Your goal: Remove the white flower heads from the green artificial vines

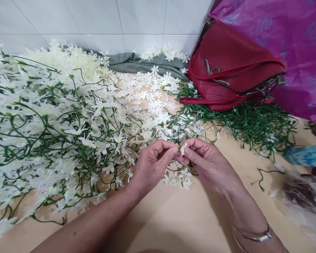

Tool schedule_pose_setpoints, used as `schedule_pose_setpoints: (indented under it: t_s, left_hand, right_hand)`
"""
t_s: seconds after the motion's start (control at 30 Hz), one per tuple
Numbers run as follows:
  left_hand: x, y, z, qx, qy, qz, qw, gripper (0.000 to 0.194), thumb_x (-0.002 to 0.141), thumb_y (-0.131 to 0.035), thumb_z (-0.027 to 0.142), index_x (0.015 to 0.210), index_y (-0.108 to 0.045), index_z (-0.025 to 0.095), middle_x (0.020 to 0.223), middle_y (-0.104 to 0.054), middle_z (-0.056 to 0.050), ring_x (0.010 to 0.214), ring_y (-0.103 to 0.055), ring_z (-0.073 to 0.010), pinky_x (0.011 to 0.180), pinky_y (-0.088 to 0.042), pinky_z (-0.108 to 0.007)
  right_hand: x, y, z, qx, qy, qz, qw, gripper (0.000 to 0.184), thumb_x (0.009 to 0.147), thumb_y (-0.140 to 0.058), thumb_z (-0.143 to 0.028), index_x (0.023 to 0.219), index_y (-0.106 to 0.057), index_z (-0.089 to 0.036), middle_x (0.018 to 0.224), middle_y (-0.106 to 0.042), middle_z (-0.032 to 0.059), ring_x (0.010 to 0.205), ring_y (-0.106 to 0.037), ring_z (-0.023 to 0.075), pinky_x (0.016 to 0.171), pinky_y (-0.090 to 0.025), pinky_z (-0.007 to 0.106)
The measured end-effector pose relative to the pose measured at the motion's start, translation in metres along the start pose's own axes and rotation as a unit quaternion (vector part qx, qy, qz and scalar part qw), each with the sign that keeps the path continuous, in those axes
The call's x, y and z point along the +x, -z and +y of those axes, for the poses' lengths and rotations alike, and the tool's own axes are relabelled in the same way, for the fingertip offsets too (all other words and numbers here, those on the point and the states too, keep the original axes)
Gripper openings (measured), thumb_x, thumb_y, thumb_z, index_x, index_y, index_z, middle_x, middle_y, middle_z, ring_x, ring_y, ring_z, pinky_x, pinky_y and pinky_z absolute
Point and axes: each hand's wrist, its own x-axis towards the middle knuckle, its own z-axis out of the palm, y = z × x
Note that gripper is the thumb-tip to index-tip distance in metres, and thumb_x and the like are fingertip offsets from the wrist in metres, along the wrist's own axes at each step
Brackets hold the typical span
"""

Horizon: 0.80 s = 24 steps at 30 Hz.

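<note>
My left grip and right grip are both pinched closed on one small white flower, which I hold between them over the middle of the table. The tabletop is pale tan, shadowed on the near side under my arms. White tiles line the far wall, a grey cloth bunched along their foot. Green-stalked blooms heap the left; loose blossoms scatter far of my hands. Far right, a red bag overlaps green stems, beside purple plastic. Clear plastic lies near right.
</note>
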Motion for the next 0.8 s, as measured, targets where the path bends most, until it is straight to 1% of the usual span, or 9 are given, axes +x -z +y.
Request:
schedule_pose_setpoints:
  t_s: [0.13,0.23,0.37,0.5,0.57,0.63,0.7,0.77,0.8]
  left_hand:
    - [-0.001,0.0,0.001,0.029,-0.01,0.005,1.0,0.02,0.096,-0.068,0.035,0.088,-0.071,0.017,0.08,-0.08,-0.005,0.076,-0.078,-0.0182,0.076,-0.064,-0.031]
    - [0.0,0.0,0.002,0.039,-0.016,0.003,0.999,0.019,0.097,-0.067,0.034,0.087,-0.07,0.018,0.079,-0.079,-0.004,0.076,-0.077,-0.0176,0.075,-0.064,-0.03]
    - [-0.001,0.0,-0.001,0.037,-0.02,0.003,0.999,0.018,0.097,-0.066,0.031,0.088,-0.069,0.017,0.079,-0.079,-0.004,0.078,-0.076,-0.0169,0.076,-0.062,-0.028]
    - [-0.001,-0.002,-0.002,0.037,-0.016,-0.001,0.999,0.018,0.098,-0.066,0.031,0.088,-0.068,0.016,0.081,-0.077,-0.004,0.08,-0.076,-0.0163,0.078,-0.061,-0.027]
    - [-0.001,-0.002,0.001,0.023,-0.018,-0.007,1.0,0.018,0.099,-0.064,0.032,0.089,-0.067,0.016,0.079,-0.075,-0.003,0.077,-0.074,-0.0152,0.076,-0.06,-0.026]
    - [0.0,-0.002,0.006,0.002,-0.028,0.001,1.0,0.015,0.1,-0.062,0.031,0.099,-0.066,0.016,0.077,-0.073,-0.001,0.069,-0.071,-0.013,0.07,-0.059,-0.025]
    - [0.001,0.0,0.014,-0.015,-0.049,0.034,0.998,0.018,0.102,-0.06,0.029,0.116,-0.061,0.018,0.079,-0.073,0.0,0.064,-0.068,-0.0119,0.068,-0.058,-0.025]
    - [0.001,0.003,0.022,-0.024,-0.088,0.084,0.992,0.028,0.103,-0.057,0.027,0.13,-0.053,0.022,0.084,-0.074,0.0,0.066,-0.068,-0.0125,0.074,-0.059,-0.028]
    - [0.002,0.004,0.025,-0.025,-0.113,0.109,0.987,0.031,0.104,-0.056,0.025,0.135,-0.05,0.025,0.086,-0.074,0.0,0.07,-0.069,-0.0131,0.079,-0.059,-0.03]
  right_hand:
    - [0.0,-0.001,0.001,-0.004,0.004,-0.007,1.0,0.03,0.078,-0.089,-0.044,0.083,-0.071,-0.021,0.066,-0.067,-0.0026,0.061,-0.057,0.0103,0.057,-0.041,0.021]
    - [-0.001,-0.001,0.002,-0.008,0.01,-0.01,1.0,0.029,0.078,-0.089,-0.042,0.083,-0.071,-0.02,0.066,-0.067,-0.0028,0.061,-0.057,0.0097,0.058,-0.042,0.02]
    - [0.0,-0.003,0.003,-0.003,0.02,0.0,1.0,0.028,0.079,-0.088,-0.042,0.084,-0.07,-0.021,0.069,-0.069,-0.0016,0.064,-0.061,0.0109,0.06,-0.045,0.021]
    - [-0.001,-0.006,0.0,-0.014,0.018,0.011,1.0,0.034,0.075,-0.09,-0.046,0.082,-0.069,-0.021,0.068,-0.07,-0.0003,0.064,-0.063,0.0134,0.058,-0.046,0.023]
    - [-0.002,-0.005,-0.002,-0.027,0.024,0.015,0.999,0.035,0.074,-0.09,-0.048,0.083,-0.069,-0.022,0.067,-0.069,-0.0005,0.062,-0.061,0.0138,0.056,-0.045,0.024]
    - [-0.002,0.0,-0.004,-0.055,0.063,0.034,0.996,0.031,0.079,-0.087,-0.047,0.088,-0.07,-0.023,0.068,-0.066,-0.0014,0.061,-0.058,0.0134,0.055,-0.044,0.025]
    - [-0.003,0.007,-0.005,-0.1,0.125,0.075,0.984,0.025,0.085,-0.082,-0.045,0.094,-0.071,-0.025,0.072,-0.065,-0.0016,0.063,-0.056,0.0138,0.058,-0.045,0.026]
    - [-0.004,0.013,-0.007,-0.155,0.173,0.113,0.966,0.019,0.089,-0.078,-0.042,0.093,-0.071,-0.025,0.076,-0.064,-0.0005,0.068,-0.056,0.015,0.062,-0.046,0.027]
    - [-0.005,0.015,-0.009,-0.181,0.185,0.122,0.958,0.017,0.09,-0.077,-0.039,0.091,-0.07,-0.024,0.077,-0.063,-0.0001,0.068,-0.055,0.0153,0.063,-0.046,0.028]
